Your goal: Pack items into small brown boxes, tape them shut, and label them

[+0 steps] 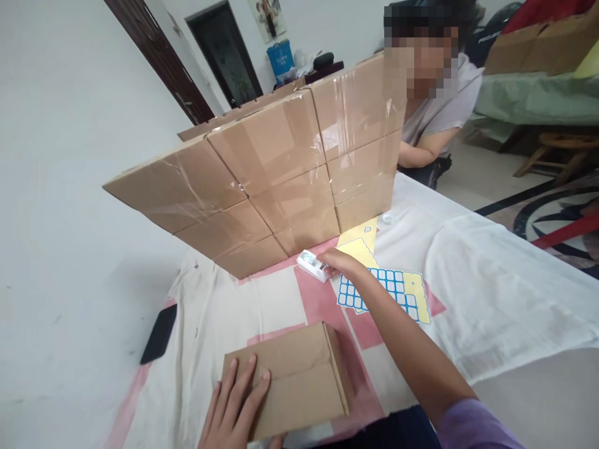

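My left hand [236, 399] lies over a closed brown cardboard box [299, 377] at the near edge of the table. Its fingers are spread on the top face, and the thumb shows at the near edge. Farther out, my right hand [333, 260] is closed around one end of a small white device [311, 265] with a greyish window; its exact kind is unclear. Beside that wrist lies a sheet of blue-framed labels [384, 290], with part of its yellow backing bare. My right forearm passes over the sheet.
A taped wall of stacked cardboard boxes [285, 181] stands across the far side. A black phone [159, 334] lies at the left edge. Near the wall's right end is a clear roll [387, 219]. Another person [435, 118] is behind it. White cloth [496, 280] covers the right side.
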Available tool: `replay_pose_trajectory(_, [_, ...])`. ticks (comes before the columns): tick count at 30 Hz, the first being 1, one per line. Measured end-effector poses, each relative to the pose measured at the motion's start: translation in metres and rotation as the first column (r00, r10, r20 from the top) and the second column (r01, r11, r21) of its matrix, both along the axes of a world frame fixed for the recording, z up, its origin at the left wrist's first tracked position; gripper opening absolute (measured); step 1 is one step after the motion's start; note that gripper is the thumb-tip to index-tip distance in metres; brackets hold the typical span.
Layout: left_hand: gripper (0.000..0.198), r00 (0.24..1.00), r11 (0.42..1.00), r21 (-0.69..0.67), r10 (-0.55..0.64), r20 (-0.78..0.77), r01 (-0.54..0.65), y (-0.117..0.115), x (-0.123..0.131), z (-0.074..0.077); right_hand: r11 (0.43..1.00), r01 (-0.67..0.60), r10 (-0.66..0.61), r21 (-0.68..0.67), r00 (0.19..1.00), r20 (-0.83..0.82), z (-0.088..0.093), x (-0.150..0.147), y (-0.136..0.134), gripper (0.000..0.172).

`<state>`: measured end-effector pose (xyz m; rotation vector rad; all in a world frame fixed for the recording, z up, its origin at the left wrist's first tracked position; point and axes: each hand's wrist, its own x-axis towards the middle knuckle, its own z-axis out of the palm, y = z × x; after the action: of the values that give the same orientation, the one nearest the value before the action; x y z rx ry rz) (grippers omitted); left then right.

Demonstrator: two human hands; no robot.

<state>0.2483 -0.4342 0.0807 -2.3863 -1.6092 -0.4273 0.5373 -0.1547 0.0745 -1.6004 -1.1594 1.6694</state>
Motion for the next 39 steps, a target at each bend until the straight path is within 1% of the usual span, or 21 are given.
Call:
replay_pose_trajectory(4, [0.065, 1.0, 1.0, -0.01, 0.002, -0.023, -0.002, 0.002, -0.003, 0.001, 0.995, 0.019, -0.012, 0.096, 0.998, -0.069, -0.009, 0.004, -0.008, 0.009])
replay_pose_trajectory(7, [0.072, 0.996, 0.999, -0.018, -0.049, -0.075, 0.047, 0.004, -0.007, 0.001, 0.983, 0.042, -0.022, 0.179, 0.994, -0.111, -0.022, 0.009, -0.016, 0.012])
replay_pose_trajectory(9, [0.074, 0.996, 0.998, -0.025, -0.057, -0.065, 0.055, 0.005, -0.007, 0.002, 0.975, 0.053, -0.024, 0.217, 0.99, -0.135, -0.029, 0.012, -0.021, 0.015])
replay_pose_trajectory(11, [0.072, 0.999, 0.999, -0.031, -0.025, -0.021, 0.024, 0.004, -0.005, 0.003, 0.97, 0.064, -0.028, 0.235, 0.987, -0.155, -0.034, 0.015, -0.025, 0.017])
replay_pose_trajectory(13, [0.069, 1.0, 0.999, -0.035, 0.0, 0.008, 0.0, 0.003, -0.001, 0.004, 0.967, 0.068, -0.026, 0.244, 0.985, -0.169, -0.036, 0.017, -0.027, 0.017])
replay_pose_trajectory(19, [0.068, 1.0, 1.0, -0.026, -0.011, 0.009, 0.012, 0.002, 0.003, 0.005, 0.966, 0.06, -0.026, 0.252, 0.99, -0.138, -0.034, 0.018, -0.027, 0.02])
replay_pose_trajectory(22, [0.067, 1.0, 1.0, -0.002, -0.019, 0.003, 0.019, 0.002, 0.002, 0.005, 0.965, 0.053, -0.031, 0.258, 0.996, -0.087, -0.033, 0.018, -0.028, 0.023])
replay_pose_trajectory(24, [0.064, 1.0, 0.999, 0.023, -0.03, -0.009, 0.03, 0.003, 0.002, 0.004, 0.96, 0.058, -0.051, 0.275, 0.998, -0.034, -0.034, 0.018, -0.029, 0.028])
replay_pose_trajectory(26, [0.062, 0.999, 0.998, 0.047, -0.037, -0.021, 0.038, 0.003, 0.002, 0.004, 0.954, 0.062, -0.068, 0.292, 0.998, 0.009, -0.037, 0.018, -0.03, 0.034])
replay_pose_trajectory(28, [0.06, 0.999, 0.997, 0.062, -0.038, -0.029, 0.04, 0.003, 0.003, 0.004, 0.955, 0.059, -0.069, 0.289, 0.997, 0.027, -0.041, 0.018, -0.029, 0.036])
replay_pose_trajectory(34, [0.057, 0.998, 0.995, 0.087, -0.034, -0.048, 0.038, 0.004, 0.004, 0.005, 0.97, 0.039, -0.032, 0.241, 0.999, -0.032, -0.053, 0.016, -0.023, 0.032])
replay_pose_trajectory(39, [0.058, 0.998, 0.995, 0.09, -0.043, -0.047, 0.047, 0.004, 0.005, 0.005, 0.974, 0.033, -0.006, 0.222, 0.993, -0.119, -0.055, 0.018, -0.022, 0.029])
